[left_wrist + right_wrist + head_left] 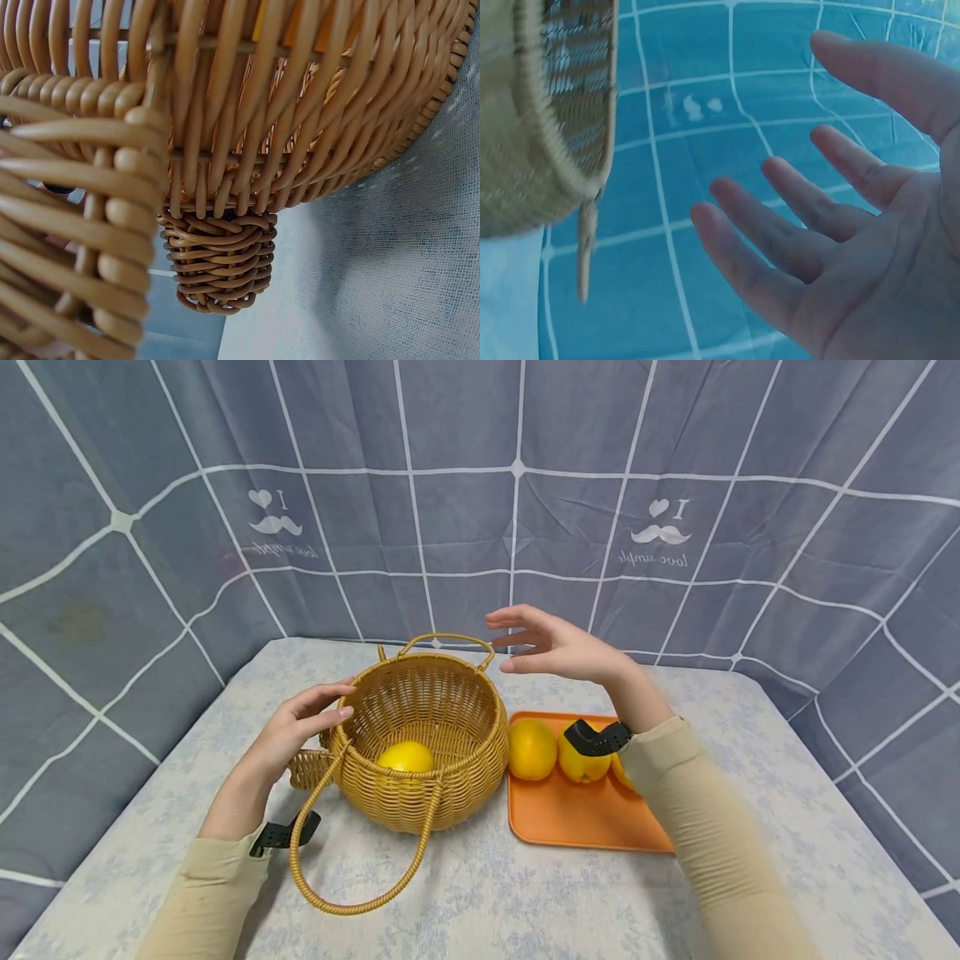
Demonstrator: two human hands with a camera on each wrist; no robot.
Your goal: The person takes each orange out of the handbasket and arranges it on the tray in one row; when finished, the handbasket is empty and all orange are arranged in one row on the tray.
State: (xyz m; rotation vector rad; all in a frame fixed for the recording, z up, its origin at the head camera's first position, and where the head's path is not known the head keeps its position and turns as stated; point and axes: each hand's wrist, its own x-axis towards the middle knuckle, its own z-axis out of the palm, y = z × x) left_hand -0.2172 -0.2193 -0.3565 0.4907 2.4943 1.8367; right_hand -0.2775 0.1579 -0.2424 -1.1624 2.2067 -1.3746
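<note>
A round wicker basket point(420, 793) stands on the table, with one yellow fruit point(406, 757) inside it. My left hand point(300, 718) touches the basket's left rim, thumb and index fingertip at the edge; its other fingers are largely hidden. The left wrist view shows the woven side point(247, 112) close up, with a short wicker knob point(221, 262) under it. Up in the air, to the right of the basket's back handle point(450, 637), my right hand point(551, 647) holds nothing. Its fingers point(765, 255) are spread and slightly bent in the right wrist view.
An orange tray point(577, 822) lies right of the basket, bearing several yellow fruits point(532, 749), partly covered by my right forearm. The front handle point(352, 908) droops toward me over the patterned tablecloth point(487, 902). A grey-blue checked curtain point(465, 527) hangs behind and at both sides.
</note>
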